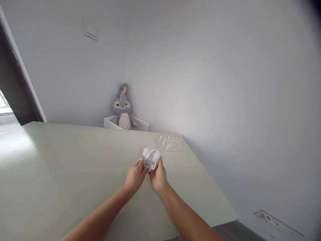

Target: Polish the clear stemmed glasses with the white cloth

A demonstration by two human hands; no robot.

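Over the pale tabletop, a clear glass [151, 156] sits wrapped in a white cloth [155, 166], its rounded side showing through the folds. My left hand [136, 174] pinches the cloth at the left and near side of the glass. Around the right side and underneath, my right hand [158, 173] is wrapped on the cloth and glass. Just beyond my hands stand several clear glasses [170, 142] grouped near the table's far right corner.
The pale green table [75, 160] has its right edge running beside a grey wall. Behind its far edge, a grey plush toy [124, 113] sits in a white perforated basket [141, 125]. A dark doorway is at the left.
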